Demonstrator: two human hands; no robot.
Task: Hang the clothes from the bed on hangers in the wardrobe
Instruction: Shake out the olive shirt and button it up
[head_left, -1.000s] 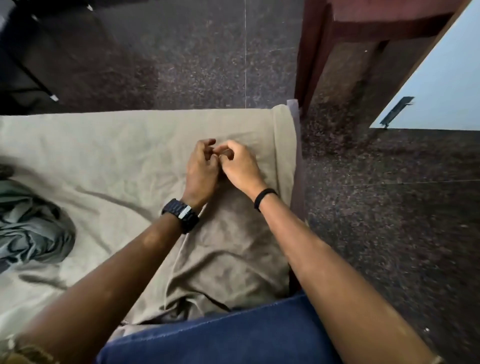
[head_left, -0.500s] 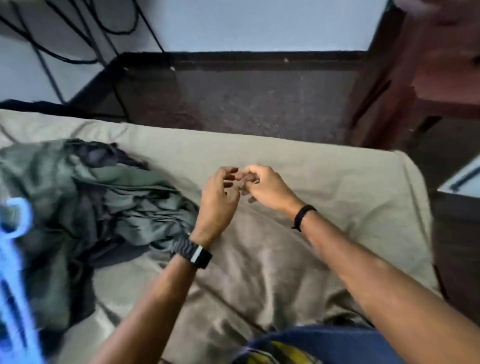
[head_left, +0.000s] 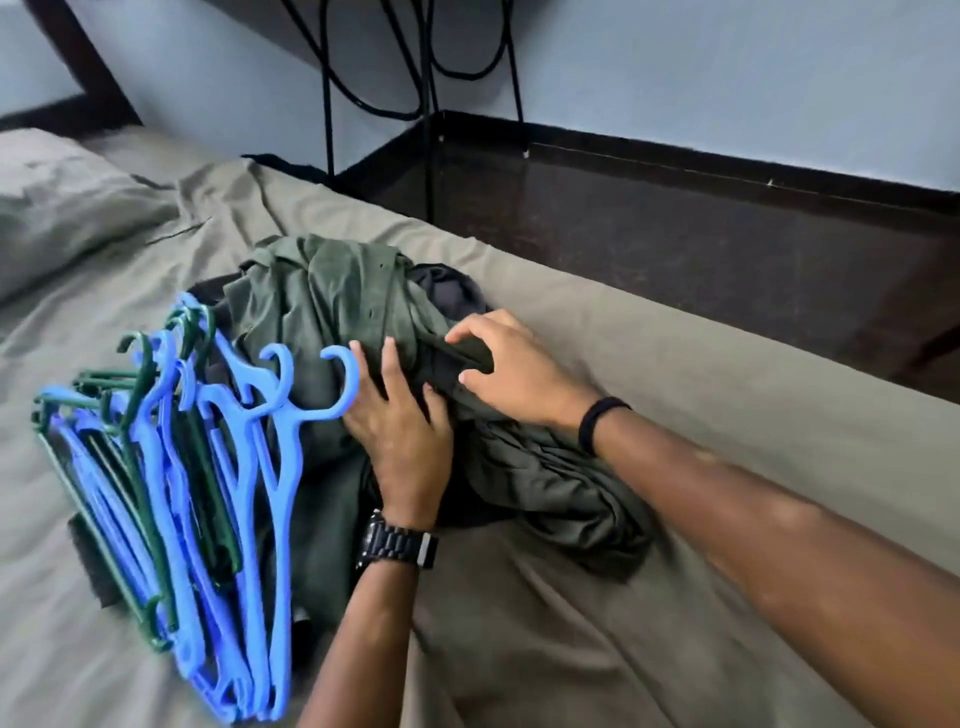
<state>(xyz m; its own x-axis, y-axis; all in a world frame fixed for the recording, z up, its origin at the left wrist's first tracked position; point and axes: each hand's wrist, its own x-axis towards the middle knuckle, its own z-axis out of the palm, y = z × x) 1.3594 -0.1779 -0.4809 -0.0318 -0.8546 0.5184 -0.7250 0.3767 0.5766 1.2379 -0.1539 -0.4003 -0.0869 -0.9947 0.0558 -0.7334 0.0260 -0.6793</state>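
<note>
Head view: we see the heap of olive clothes (head_left: 332, 312) on the bed (head_left: 701, 395), blue and green hangers (head_left: 208, 467) just left of it; our left hand (head_left: 402, 436) presses flat on the heap, our right hand (head_left: 511, 369) pinches a fold

The clothes (head_left: 332, 312) lie in a crumpled heap on the bed's olive-drab sheet (head_left: 675, 364), out in front of me: mostly dark green cloth, bunched and twisted, with a darker, near-black piece showing at the far side and beneath. One green fold trails toward me on the right. Just left of the heap, partly overlapping its edge, lies a fanned stack of plastic hangers (head_left: 208, 467), blue ones mixed with dark green, hooks pointing away from me.
</note>
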